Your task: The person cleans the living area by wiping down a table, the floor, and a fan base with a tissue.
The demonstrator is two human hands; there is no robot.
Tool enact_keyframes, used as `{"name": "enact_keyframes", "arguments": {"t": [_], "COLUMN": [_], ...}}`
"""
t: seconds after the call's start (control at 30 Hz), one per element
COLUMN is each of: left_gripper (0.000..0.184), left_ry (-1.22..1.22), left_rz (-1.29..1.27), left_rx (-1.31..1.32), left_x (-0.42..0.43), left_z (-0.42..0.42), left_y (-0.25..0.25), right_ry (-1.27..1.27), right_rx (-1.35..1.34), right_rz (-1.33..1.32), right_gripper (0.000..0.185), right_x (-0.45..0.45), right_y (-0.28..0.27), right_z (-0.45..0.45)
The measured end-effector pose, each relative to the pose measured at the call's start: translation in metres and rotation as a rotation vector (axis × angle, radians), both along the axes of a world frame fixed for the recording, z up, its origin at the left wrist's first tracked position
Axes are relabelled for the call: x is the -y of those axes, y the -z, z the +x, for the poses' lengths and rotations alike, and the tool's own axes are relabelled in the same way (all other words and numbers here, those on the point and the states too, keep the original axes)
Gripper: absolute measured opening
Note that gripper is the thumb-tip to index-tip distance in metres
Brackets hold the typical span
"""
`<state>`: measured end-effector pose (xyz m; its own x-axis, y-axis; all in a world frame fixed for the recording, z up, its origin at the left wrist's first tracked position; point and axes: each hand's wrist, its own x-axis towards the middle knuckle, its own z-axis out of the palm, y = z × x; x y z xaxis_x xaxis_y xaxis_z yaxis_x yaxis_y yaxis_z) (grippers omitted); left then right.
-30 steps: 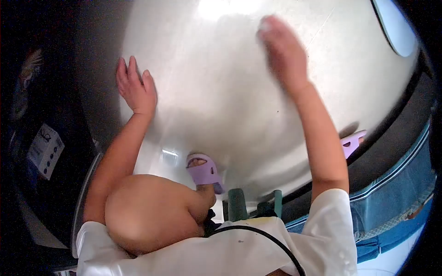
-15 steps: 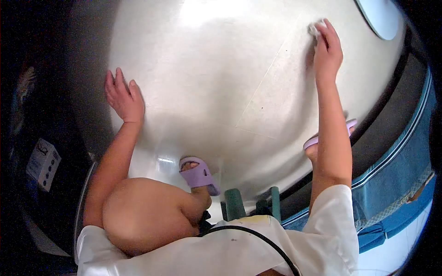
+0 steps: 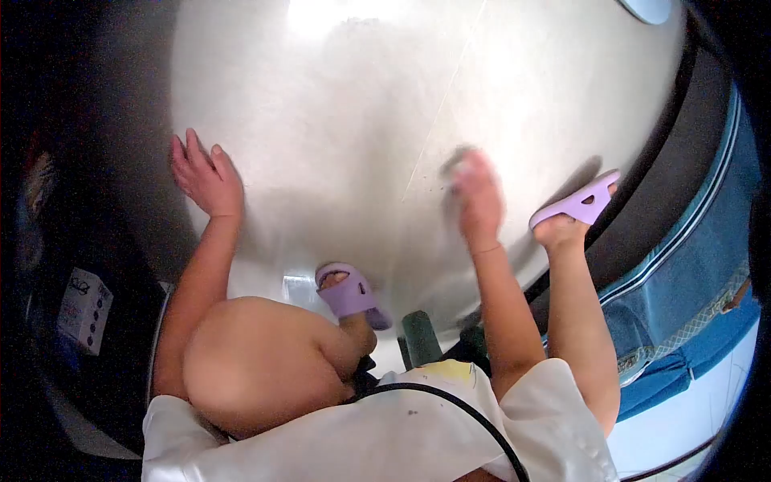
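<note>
My left hand point(image 3: 207, 181) lies flat on the glossy pale floor point(image 3: 321, 145), fingers spread, near the dark area at the left. My right hand point(image 3: 482, 201) is lower on the right, close to the floor and blurred by motion. Its fingers are closed on a small crumpled whitish cloth or tissue, now mostly hidden under the fingertips. A thin straight line runs across the floor just left of this hand. My feet wear lilac slippers, one slipper point(image 3: 349, 293) between my arms and the other slipper point(image 3: 580, 201) right of my right hand.
A bed-like piece with blue fabric sides point(image 3: 683, 249) and a dark base curves along the right. A white box point(image 3: 84, 312) with dark marks stands in the dark area at left. A green leg-like post point(image 3: 419, 337) is near my body. A pale rounded object point(image 3: 649, 10) shows top right.
My right hand has swept from the upper right down and left across the floor, toward my body. My left hand stays planted. The view has shifted slightly.
</note>
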<state>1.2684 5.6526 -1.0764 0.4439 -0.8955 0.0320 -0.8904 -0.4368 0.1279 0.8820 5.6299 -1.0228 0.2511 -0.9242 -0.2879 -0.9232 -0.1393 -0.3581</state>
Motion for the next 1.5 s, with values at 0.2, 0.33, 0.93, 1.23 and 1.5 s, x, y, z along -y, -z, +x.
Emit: {"name": "enact_keyframes", "arguments": {"t": [0.2, 0.33, 0.93, 1.23, 1.5], "left_gripper": [0.048, 0.048, 0.047, 0.048, 0.047], "left_ry": [-0.001, 0.019, 0.008, -0.002, 0.057], "left_rz": [-0.048, -0.044, -0.038, -0.034, -0.093], "left_rx": [0.003, 0.007, -0.007, -0.011, -0.018], "left_x": [-0.007, -0.010, -0.003, -0.006, -0.006], "left_z": [0.004, 0.007, 0.000, 0.001, 0.007], "left_y": [0.005, 0.004, -0.001, -0.004, -0.001], "right_ry": [0.803, 0.564, -0.005, -0.159, -0.133], "right_rx": [0.118, 0.045, 0.145, 0.231, 0.194], "right_rz": [-0.313, -0.222, 0.154, 0.141, 0.086], "right_gripper": [0.035, 0.046, 0.014, 0.015, 0.011], "right_x": [0.016, -0.016, -0.112, -0.150, -0.151], "right_y": [0.033, 0.037, 0.032, 0.015, 0.015], "right_z": [-0.085, -0.021, 0.071, 0.038, 0.047]}}
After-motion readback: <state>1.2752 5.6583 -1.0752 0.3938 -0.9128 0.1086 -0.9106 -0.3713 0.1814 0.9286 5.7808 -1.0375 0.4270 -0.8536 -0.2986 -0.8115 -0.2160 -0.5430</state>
